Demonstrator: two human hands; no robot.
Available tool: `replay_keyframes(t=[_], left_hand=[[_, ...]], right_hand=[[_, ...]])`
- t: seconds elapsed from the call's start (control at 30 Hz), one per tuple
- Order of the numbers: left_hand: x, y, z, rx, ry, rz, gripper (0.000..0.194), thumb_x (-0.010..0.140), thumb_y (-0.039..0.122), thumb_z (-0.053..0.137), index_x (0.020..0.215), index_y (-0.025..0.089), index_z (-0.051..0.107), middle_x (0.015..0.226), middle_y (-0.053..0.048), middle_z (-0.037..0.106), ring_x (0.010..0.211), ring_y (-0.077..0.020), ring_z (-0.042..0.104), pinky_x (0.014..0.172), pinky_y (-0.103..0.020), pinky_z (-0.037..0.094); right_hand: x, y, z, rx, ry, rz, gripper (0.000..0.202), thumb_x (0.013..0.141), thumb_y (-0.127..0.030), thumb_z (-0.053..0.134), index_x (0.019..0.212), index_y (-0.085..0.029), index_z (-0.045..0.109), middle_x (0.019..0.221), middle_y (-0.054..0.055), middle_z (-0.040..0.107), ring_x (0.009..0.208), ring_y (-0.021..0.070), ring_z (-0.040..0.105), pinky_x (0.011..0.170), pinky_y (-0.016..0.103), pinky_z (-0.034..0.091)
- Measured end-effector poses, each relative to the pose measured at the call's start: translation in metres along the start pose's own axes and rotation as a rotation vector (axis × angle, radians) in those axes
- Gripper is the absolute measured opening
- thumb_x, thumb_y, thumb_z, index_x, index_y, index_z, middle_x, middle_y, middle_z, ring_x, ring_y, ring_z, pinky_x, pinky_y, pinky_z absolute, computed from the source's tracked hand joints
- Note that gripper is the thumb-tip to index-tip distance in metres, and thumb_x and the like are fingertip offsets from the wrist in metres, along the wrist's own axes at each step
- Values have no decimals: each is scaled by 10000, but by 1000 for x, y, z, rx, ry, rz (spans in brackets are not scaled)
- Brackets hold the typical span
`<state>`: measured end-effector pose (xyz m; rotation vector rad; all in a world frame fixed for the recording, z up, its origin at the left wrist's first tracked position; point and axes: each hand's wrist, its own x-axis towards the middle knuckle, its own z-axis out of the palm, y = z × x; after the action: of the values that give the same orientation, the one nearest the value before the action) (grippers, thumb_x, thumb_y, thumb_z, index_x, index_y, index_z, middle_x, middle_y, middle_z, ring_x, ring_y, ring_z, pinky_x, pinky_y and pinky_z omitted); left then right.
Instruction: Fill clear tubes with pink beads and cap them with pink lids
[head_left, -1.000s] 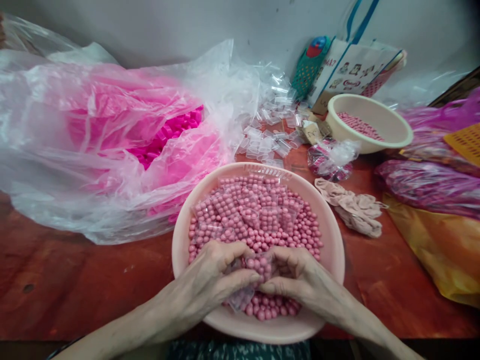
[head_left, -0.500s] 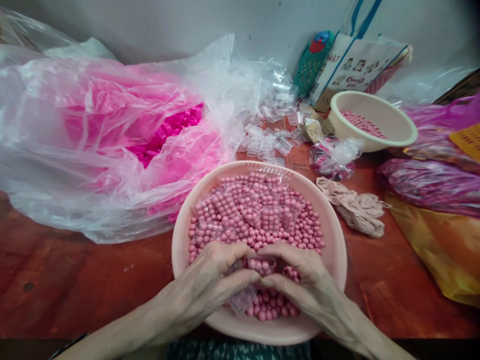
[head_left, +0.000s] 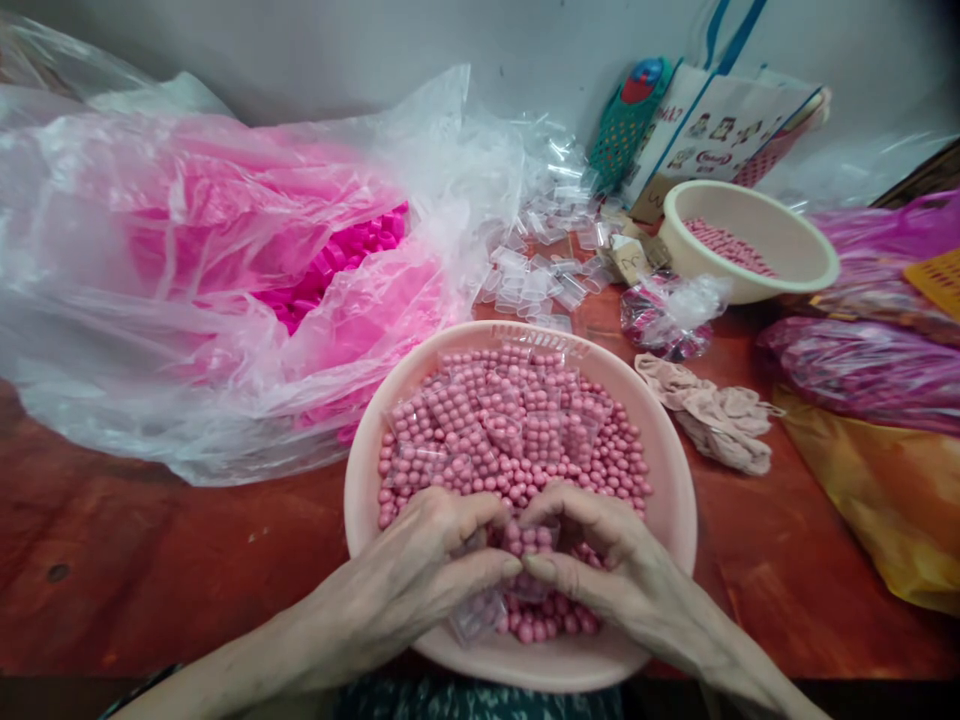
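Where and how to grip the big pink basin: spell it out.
Best grip the pink basin by its rim, probably: left hand from the left, right hand from the right. It is wide, round and upright, its rim is bare midway along both sides, and pink beads cover much of its inside, so a level two-sided hold should suit.

Bare tabletop (head_left: 187,570) gives passage left of the pink basin (head_left: 673,500), but a bulky plastic bag (head_left: 225,300) blocks beyond
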<state>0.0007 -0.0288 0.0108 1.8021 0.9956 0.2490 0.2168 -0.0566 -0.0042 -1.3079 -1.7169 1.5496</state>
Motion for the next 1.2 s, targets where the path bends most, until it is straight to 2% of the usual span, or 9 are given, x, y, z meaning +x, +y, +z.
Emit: replay_keyframes(t=[0.17,0.3,0.37,0.47,0.57,0.73,0.87,1.0,1.2], left_hand=[[-2,-9,7,11,79,-51,244,890,384,508,1087,280,608,978,12,644,914,-172,569,832,-266,444],[-6,-22,12,-10,48,2,294,906,372,500,1194,329,539,1104,17,616,1011,-172,547,917,-270,416],[-7,-30,15,-1,62,24,334,902,366,507,1235,335,510,1135,9,606,1015,-178,542,927,-279,413],[-7,-41,19,43,106,23,421,854,403,573,1263,336,500,1073,-7,621,943,-193,549,888,-296,440],[-5,-48,21,76,108,24,490,813,430,619,1275,326,494,1023,-22,632,915,-208,553,863,-312,455],[-6,-40,22,142,117,85,445,884,361,543,1309,306,423,1210,-36,572,1076,-219,519,939,-321,416],[-8,-34,22,195,65,209,309,941,254,449,1250,265,451,1151,-41,596,1057,-198,540,932,-321,425],[-11,-37,24,224,115,295,405,950,223,436,1336,275,325,1238,-51,547,1150,-188,499,994,-317,401],[-10,-26,17,207,87,294,292,967,250,400,1259,239,408,1192,-49,575,1132,-177,515,994,-317,410]], right_hand=[[2,-1,2,12,18,25,129,856,-311,617,932,-209,598,879,-15,620,823,131,575,722,228,432],[0,0,1,74,30,35,120,863,-293,607,946,-207,593,875,-11,611,816,132,575,719,233,450],[0,3,1,121,76,46,141,851,-290,622,963,-214,581,874,-13,596,827,133,578,728,236,466],[0,8,1,163,178,56,229,824,-275,655,1018,-223,546,898,-10,576,838,133,580,735,241,489],[-1,11,3,86,260,52,264,807,-243,666,1036,-221,538,921,-2,582,833,133,582,743,244,491],[-1,7,3,-114,278,-17,182,795,-195,656,966,-211,596,855,-9,622,777,135,585,703,230,476],[-6,-4,-1,-193,325,-74,239,804,-200,652,1033,-243,600,908,-10,653,778,135,603,695,222,481],[-9,-11,-6,-303,330,-166,201,836,-205,621,1029,-258,608,878,-4,646,761,138,594,676,232,464],[-5,-2,-6,-287,206,2,96,849,-232,593,934,-202,627,790,4,635,704,142,586,635,250,452]])
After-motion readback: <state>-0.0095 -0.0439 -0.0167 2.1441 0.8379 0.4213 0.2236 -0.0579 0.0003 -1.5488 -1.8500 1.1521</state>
